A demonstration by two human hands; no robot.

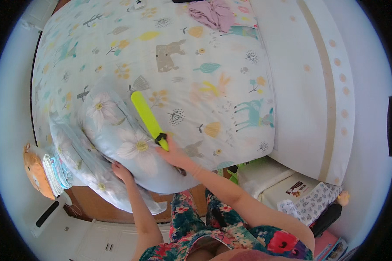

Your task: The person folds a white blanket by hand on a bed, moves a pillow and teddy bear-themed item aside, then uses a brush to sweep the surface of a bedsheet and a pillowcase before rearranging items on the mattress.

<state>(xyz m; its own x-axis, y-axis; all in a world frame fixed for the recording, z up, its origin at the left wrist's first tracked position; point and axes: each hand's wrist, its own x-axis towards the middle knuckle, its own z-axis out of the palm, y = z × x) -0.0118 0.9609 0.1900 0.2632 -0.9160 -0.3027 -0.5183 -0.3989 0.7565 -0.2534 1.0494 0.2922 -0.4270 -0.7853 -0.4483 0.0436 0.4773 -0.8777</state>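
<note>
My right hand is closed round the handle end of a long, flat, round-tipped neon yellow-green tool with a black piece near the grip. Its exact kind cannot be told. The tool points away to the left, above a pale blue pillow printed with large white flowers. My left hand grips the near side of this pillow, its fingertips partly hidden in the fabric. Against it on the left lies a second matching flowered pillow, which hangs over the near edge of the bed.
A bed sheet with animal and plant prints covers the bed. At the far end lies a crumpled pink cloth. A white padded bed rail runs along the right. Folded cloths stand at the left, and boxes at the near right.
</note>
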